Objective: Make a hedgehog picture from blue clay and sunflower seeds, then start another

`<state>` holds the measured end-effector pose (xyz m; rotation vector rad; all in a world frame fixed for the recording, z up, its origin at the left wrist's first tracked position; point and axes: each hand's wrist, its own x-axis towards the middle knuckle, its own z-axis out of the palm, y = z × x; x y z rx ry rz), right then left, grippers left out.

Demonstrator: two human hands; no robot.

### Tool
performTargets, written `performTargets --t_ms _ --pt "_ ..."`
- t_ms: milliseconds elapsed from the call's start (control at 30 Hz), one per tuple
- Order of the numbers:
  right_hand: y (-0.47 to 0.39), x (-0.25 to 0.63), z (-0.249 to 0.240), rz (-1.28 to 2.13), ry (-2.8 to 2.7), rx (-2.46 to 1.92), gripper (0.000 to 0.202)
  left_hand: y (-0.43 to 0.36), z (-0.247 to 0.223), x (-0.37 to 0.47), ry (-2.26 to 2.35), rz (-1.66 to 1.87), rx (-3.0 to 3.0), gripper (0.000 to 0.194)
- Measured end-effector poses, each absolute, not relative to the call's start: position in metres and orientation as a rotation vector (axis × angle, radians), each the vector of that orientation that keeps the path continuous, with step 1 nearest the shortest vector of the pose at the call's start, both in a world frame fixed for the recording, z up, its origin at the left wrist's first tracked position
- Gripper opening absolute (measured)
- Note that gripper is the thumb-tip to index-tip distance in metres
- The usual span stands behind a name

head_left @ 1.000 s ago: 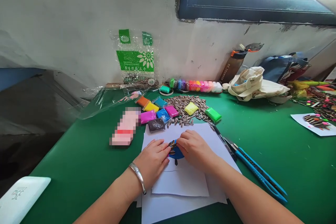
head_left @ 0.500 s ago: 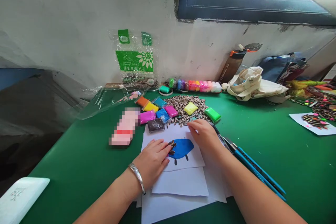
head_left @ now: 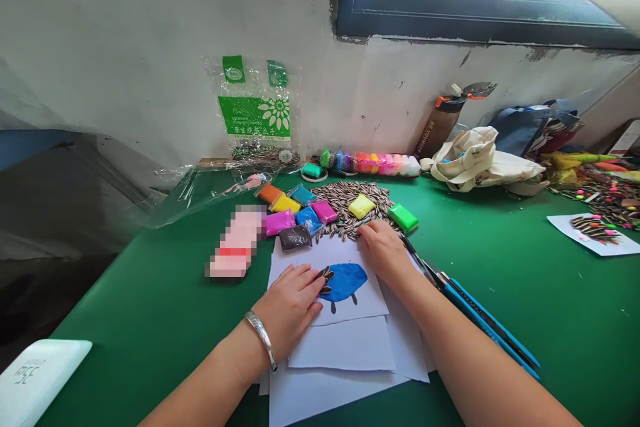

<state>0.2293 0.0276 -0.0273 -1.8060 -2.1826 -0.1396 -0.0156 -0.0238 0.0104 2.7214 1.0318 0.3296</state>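
On a stack of white paper [head_left: 345, 347] lies a flat blue clay shape [head_left: 347, 281] with two dark seeds below it and several striped seeds [head_left: 326, 280] at its left end. My left hand [head_left: 296, 297] rests flat on the paper, its fingertips touching those striped seeds. My right hand [head_left: 383, 247] is at the near edge of a pile of sunflower seeds [head_left: 345, 197], thumb and fingers drawn together; what is between its fingertips is too small to make out.
Clay packets [head_left: 295, 237] lie behind the paper. Blue-handled tools [head_left: 485, 313] are right of my right forearm. A bottle [head_left: 440, 123] and a cloth bag [head_left: 480, 160] stand by the wall. A seed-covered card [head_left: 595, 233] is at the right, a white device [head_left: 45, 373] front left.
My right hand has shifted slightly at the seed pile, its fingers more drawn together. My left hand stays on the paper. The whole view has moved a little.
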Motion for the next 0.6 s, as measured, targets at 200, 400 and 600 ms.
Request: performTargets --t_ms 200,400,600 --pt "0.020 0.227 -0.021 -0.242 -2.055 -1.827 0.017 -0.024 0.013 -0.016 1.044 0.302 2.720 0.033" --pt "0.020 0.231 -0.022 0.059 -1.956 -1.695 0.020 -0.024 0.010 -0.016 1.054 0.278 2.702 0.034" --pt "0.021 0.240 -0.021 0.232 -2.000 -1.681 0.020 -0.024 0.009 -0.016 1.061 0.334 2.688 0.033"
